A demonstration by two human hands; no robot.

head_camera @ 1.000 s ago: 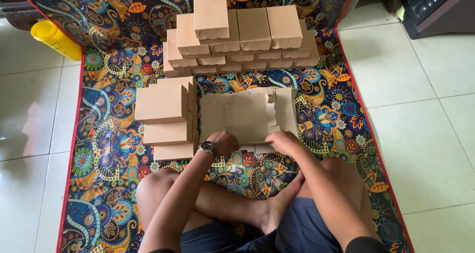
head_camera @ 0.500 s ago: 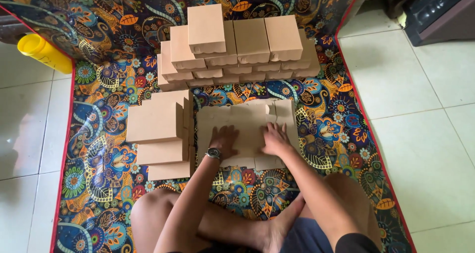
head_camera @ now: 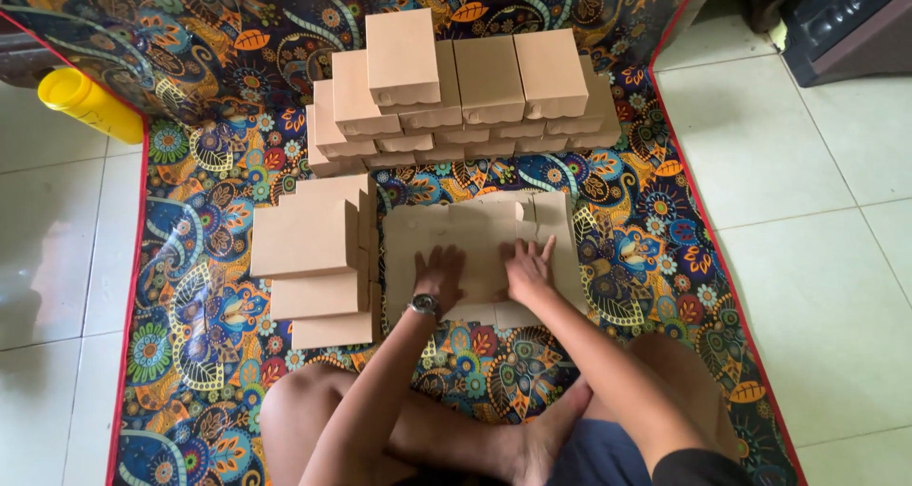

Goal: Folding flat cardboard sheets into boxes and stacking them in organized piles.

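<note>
A flat, unfolded brown cardboard box blank (head_camera: 475, 234) lies on the patterned mat in front of me. My left hand (head_camera: 440, 275), with a watch on its wrist, rests palm down on the blank's lower middle. My right hand (head_camera: 527, 269) presses flat beside it, fingers spread, on the blank's lower right part. Neither hand grips anything. To the left of the blank stands a stack of folded brown boxes (head_camera: 313, 258). Behind it, several more folded boxes (head_camera: 456, 87) are piled in rows.
The colourful mat (head_camera: 199, 353) with a red border covers the tiled floor (head_camera: 817, 258). A yellow cylinder (head_camera: 87, 104) lies at the mat's far left edge. A dark object (head_camera: 845, 25) sits at the top right. My crossed legs (head_camera: 475, 429) are near the bottom.
Both hands moved forward from the blank's near edge onto its surface and now press flat on it. The view shifted slightly.
</note>
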